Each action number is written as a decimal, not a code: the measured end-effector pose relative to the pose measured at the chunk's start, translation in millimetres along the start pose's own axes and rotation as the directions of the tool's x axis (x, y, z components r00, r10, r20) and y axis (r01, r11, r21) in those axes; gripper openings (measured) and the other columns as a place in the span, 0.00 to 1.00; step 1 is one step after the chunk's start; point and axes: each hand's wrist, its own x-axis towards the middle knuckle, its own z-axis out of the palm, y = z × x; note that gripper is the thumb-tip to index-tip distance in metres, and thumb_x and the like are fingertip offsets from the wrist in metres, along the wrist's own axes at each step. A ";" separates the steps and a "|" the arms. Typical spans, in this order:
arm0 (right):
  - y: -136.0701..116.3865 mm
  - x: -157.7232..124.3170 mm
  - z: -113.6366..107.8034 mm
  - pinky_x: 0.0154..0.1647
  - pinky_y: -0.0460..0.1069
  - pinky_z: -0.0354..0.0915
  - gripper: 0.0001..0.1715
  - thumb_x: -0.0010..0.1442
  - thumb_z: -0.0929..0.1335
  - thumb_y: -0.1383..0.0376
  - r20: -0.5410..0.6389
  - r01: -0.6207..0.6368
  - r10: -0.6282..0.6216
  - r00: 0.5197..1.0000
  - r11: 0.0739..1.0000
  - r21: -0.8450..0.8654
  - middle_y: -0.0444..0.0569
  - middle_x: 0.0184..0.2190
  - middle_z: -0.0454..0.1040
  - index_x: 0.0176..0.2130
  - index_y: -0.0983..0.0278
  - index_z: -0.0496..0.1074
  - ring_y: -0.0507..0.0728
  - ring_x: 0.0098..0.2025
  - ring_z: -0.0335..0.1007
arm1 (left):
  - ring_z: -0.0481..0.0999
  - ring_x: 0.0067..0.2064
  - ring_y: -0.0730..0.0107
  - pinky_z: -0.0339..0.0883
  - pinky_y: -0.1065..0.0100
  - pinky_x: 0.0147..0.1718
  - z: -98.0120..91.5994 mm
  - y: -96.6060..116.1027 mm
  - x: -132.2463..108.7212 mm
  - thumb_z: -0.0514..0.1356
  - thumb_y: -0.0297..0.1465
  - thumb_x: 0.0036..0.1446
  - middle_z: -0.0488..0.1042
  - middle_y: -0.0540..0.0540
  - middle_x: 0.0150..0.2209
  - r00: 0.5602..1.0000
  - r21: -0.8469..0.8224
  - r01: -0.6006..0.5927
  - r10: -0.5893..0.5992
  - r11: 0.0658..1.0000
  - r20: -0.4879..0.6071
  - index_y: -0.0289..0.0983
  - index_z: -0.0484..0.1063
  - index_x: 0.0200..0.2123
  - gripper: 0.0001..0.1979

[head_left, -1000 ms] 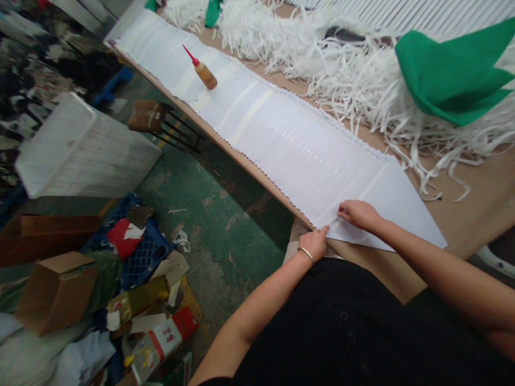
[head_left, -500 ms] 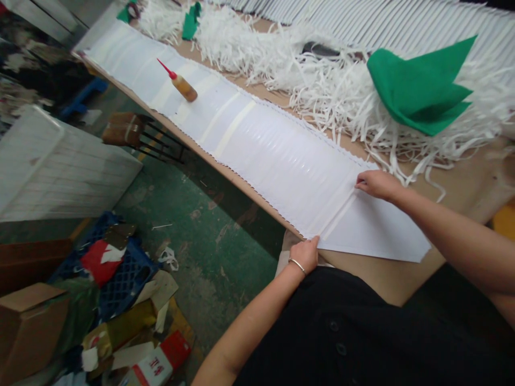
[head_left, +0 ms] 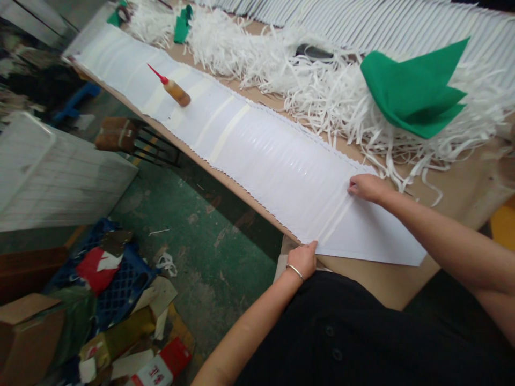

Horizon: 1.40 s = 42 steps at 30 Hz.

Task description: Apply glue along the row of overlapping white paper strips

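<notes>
A long white sheet (head_left: pixel 281 166) lies along the table with pale strips across it. My left hand (head_left: pixel 302 259), wearing a bracelet, is closed at the sheet's near edge, its fingertip pressed down at the lower end of a narrow white strip (head_left: pixel 337 221). Toward the sheet's far edge, my right hand (head_left: pixel 367 187) is pinched at the strip's other end, fingertips partly hidden. The strip runs straight between both hands. Farther left, a glue bottle (head_left: pixel 177 93) with a red nozzle lies on its side on the sheet.
Behind the sheet is a long heap of white strips (head_left: pixel 265 64), with a folded green cloth (head_left: pixel 414 88) on it. Ridged white material (head_left: pixel 362 21) lies at the back. Beyond the table's near edge are a stool (head_left: pixel 116 134), a blue pallet (head_left: pixel 116 295) and cardboard boxes (head_left: pixel 30 332).
The view has shifted slightly, so the scene sits a little farther left. Both hands keep nearly the same places at the strip's ends.
</notes>
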 end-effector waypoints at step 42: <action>121.9 -59.4 19.6 0.35 0.50 0.60 0.18 0.60 0.63 0.56 -0.286 -0.434 0.510 0.811 0.853 0.289 0.56 0.36 0.75 0.39 0.65 0.75 0.61 0.36 0.70 | 0.71 0.25 0.74 0.67 0.71 0.30 17.8 -14.8 14.2 0.49 0.28 0.61 0.72 0.51 0.23 0.973 -0.794 0.170 -0.226 0.583 0.042 0.32 0.70 0.46 0.14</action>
